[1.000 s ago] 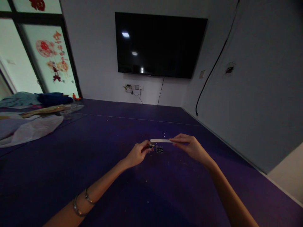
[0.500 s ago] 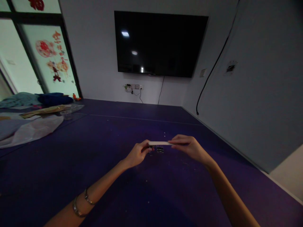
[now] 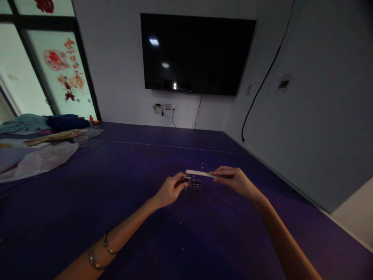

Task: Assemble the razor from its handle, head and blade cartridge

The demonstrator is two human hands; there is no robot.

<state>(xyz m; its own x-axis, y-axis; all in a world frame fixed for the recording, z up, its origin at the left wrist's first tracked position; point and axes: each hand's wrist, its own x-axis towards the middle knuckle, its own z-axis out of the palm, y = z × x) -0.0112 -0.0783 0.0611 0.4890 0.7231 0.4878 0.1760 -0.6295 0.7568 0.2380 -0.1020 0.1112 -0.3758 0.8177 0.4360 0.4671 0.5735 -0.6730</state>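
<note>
My right hand (image 3: 230, 177) pinches one end of a pale flat stick (image 3: 199, 173) with a rounded tip. The stick points left, its far tip a little raised, close above my left fingers; whether it touches anything there I cannot tell. Between the thumb and fingers of my left hand (image 3: 171, 189) is a small dark and silvery piece (image 3: 186, 179), partly covered by the fingers and too small to name. Just right of it, a small dark rectangular object (image 3: 197, 183) with light markings lies on the purple surface (image 3: 186, 241).
A large black television (image 3: 198, 54) hangs on the far wall, with sockets and thin cords below. A thick black cable (image 3: 262, 85) runs down the right wall. Clear plastic sheeting (image 3: 43, 159) and folded cloths (image 3: 67, 121) lie at the left. Small specks dot the surface.
The stick has gone from level to slanted, its left tip rising and shifting right, away from the left fingers. More of the small piece in my left hand now shows.
</note>
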